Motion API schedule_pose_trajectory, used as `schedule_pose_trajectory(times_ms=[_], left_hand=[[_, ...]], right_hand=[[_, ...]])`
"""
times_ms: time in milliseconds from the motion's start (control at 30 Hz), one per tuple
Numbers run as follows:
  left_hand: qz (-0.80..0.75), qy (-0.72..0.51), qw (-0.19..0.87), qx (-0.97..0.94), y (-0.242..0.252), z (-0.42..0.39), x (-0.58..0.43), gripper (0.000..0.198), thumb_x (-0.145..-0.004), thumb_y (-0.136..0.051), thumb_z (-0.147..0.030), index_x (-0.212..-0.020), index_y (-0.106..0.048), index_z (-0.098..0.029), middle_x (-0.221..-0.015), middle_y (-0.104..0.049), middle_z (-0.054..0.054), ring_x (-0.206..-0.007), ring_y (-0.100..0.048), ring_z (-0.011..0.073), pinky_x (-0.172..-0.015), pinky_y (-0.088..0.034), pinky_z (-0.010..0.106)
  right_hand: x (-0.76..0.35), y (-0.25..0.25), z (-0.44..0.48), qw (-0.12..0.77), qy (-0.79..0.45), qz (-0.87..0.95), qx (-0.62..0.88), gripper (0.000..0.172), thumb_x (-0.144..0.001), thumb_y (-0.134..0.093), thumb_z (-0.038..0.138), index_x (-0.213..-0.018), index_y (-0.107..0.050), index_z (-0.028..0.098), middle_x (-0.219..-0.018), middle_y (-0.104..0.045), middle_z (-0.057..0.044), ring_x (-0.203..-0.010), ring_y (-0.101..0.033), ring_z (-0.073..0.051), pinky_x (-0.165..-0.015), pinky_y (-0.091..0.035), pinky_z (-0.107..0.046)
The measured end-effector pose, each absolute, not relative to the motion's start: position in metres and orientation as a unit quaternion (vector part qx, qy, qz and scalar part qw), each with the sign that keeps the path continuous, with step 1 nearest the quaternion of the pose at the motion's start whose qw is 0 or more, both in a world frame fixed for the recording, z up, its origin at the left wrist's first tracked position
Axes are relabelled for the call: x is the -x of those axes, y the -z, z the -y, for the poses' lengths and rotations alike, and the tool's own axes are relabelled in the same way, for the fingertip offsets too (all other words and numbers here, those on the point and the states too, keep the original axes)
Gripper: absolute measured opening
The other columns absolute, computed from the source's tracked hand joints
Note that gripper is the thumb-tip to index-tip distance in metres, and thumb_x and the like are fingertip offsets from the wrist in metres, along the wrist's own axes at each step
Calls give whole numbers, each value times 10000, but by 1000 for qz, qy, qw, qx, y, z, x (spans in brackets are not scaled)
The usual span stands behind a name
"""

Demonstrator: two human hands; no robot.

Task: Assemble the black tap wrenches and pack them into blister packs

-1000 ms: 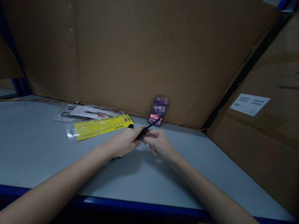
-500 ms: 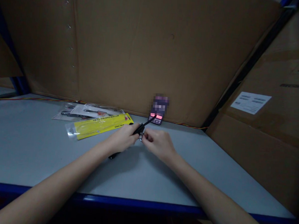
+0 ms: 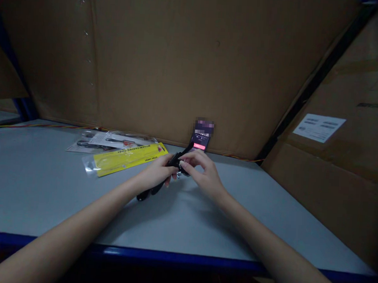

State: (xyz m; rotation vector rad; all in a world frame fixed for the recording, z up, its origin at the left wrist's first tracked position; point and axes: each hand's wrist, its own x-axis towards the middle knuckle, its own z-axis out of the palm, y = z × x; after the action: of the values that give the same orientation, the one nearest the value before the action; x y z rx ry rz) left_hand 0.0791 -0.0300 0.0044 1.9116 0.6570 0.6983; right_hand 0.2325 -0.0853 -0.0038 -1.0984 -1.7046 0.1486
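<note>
**Black tool in my left fist, right fingertips at its far end**

My left hand (image 3: 157, 172) is closed around a slim black tool (image 3: 174, 161), its fingers (image 3: 169, 169) curled tight. The tool lies on a slant across my grip, with its thick black handle dropping toward me and its thin black shaft pointing up toward the phone. Held this way, it seems to me, the left hand steadies the tool in the air and leaves the far end free. My right hand (image 3: 204, 172) is half open, its fingers arched. Its fingertips (image 3: 183, 163) are at a small silvery piece by the dark part of the tool, but I cannot tell whether they are pinching it.

Both hands are raised just above a pale grey steel bench top (image 3: 47, 193) with a blue front edge (image 3: 107, 250). Just to the left lies a yellow-carded plastic packet (image 3: 127, 159), overlapping a clear plastic packet (image 3: 109, 140) with a dark-handled tool inside. A smartphone (image 3: 200, 141), its upper part blurred, leans against a brown cardboard sheet (image 3: 180, 65) behind the bench, probably propped there so its lit screen faces me. A thin striped wire (image 3: 40, 126) runs along the back.
</note>
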Motion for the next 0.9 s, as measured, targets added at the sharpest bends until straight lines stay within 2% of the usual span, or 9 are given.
schedule_pose_trajectory(times_ms=[100,267,500,700,900], left_hand=[[-267,-294,486,-779,-3,27,-80,118,-739,-502,-149,-852,-470,-142,-588,-486,-58,-375,-442,57,-357,-363,189],[-254,-307,505,-766,2,23,-83,111,-739,-516,-133,-839,-471,-146,-575,-470,-70,-377,-438,50,-351,-366,179],[-276,-312,506,-755,1,20,-82,127,-751,-505,-104,-859,-455,-150,-582,-500,-61,-367,-450,53,-353,-374,184],[-279,-310,500,-759,1,21,-82,123,-758,-502,-98,-860,-458,-151,-582,-499,-63,-369,-448,50,-352,-368,178],[-282,-308,502,-757,-5,25,-82,96,-756,-495,-82,-818,-459,-147,-575,-503,-62,-358,-441,47,-345,-364,179]], right_hand=[[-235,5,83,534,-20,699,474,111,-781,-590,261,-879,-608,209,-859,-577,-34,-801,-550,-159,-684,-455,-291],[-233,6,84,473,43,758,447,46,-791,-596,239,-810,-636,225,-890,-588,-32,-913,-523,-183,-829,-417,-360],[-241,3,84,438,166,744,477,127,-814,-565,266,-749,-664,222,-939,-574,-56,-943,-470,-211,-821,-399,-382],[-242,2,85,425,148,762,465,153,-826,-536,225,-897,-669,252,-958,-566,-50,-967,-469,-213,-850,-385,-393],[-240,2,85,420,133,774,455,100,-803,-561,206,-812,-657,234,-943,-557,-44,-957,-467,-206,-845,-385,-375]])
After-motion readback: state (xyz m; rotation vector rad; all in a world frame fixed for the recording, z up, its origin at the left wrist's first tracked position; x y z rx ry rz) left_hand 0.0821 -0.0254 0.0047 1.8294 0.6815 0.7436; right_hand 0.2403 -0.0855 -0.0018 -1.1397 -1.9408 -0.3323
